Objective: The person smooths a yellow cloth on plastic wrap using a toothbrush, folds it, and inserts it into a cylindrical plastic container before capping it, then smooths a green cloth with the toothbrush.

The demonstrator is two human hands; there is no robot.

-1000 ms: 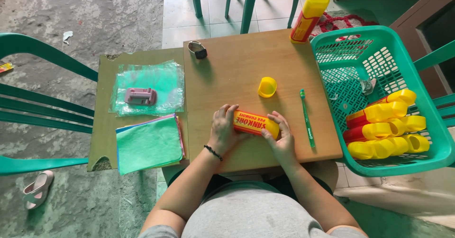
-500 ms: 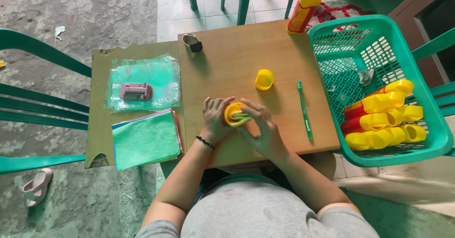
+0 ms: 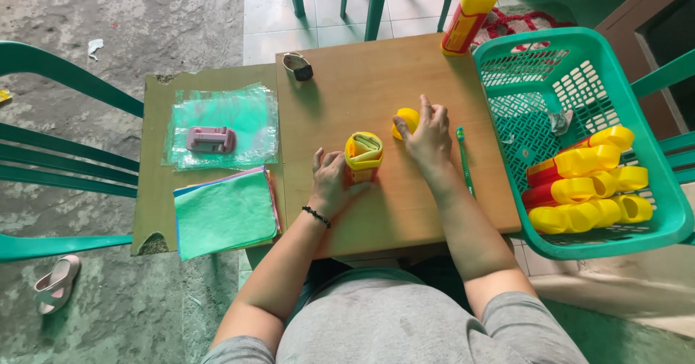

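Head view: left hand (image 3: pixel 331 184) is wrapped around an upright yellow and red bottle (image 3: pixel 363 157) on the wooden table (image 3: pixel 376 89), its long axis vertical and its open mouth showing folded contents. Just to that hand's right, the right hand (image 3: pixel 428 134) rests fingers-down on a loose yellow cap (image 3: pixel 405 120), touching it but not visibly clamped. Bottle and cap sit near each other, between both hands. Beyond the right hand lies a green toothbrush (image 3: pixel 463 160), then a green basket (image 3: pixel 651 219).

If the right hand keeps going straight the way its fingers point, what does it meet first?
The right hand already rests on the yellow cap. Its fingers point up the wooden table, which looks bare beyond them up to the far edge.
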